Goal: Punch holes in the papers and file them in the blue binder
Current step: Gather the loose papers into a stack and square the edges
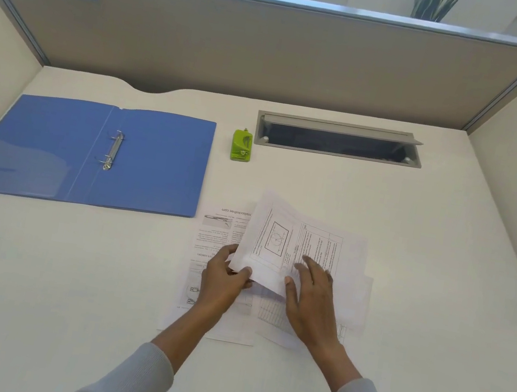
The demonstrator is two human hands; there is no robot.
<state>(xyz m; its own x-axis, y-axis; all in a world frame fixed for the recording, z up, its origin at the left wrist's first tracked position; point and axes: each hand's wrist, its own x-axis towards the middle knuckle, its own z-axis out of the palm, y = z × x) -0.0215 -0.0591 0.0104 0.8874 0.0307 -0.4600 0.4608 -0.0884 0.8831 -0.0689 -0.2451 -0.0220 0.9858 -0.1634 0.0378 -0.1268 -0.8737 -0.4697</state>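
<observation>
The task looks barely begun. The blue binder (pixel 86 153) lies open and empty at ten o'clock on the desk (pixel 411 255), its rings bare, and the green hole punch (pixel 241 145) stands untouched at twelve (no sheet near it). The left hand (pixel 223 277) pinches the near corner of a lifted paper (pixel 297 243); the right hand (pixel 309 293) rests flat and open on it. The other papers (pixel 207 249) lie loose beneath, at six o'clock. Punching and filing both remain.
</observation>
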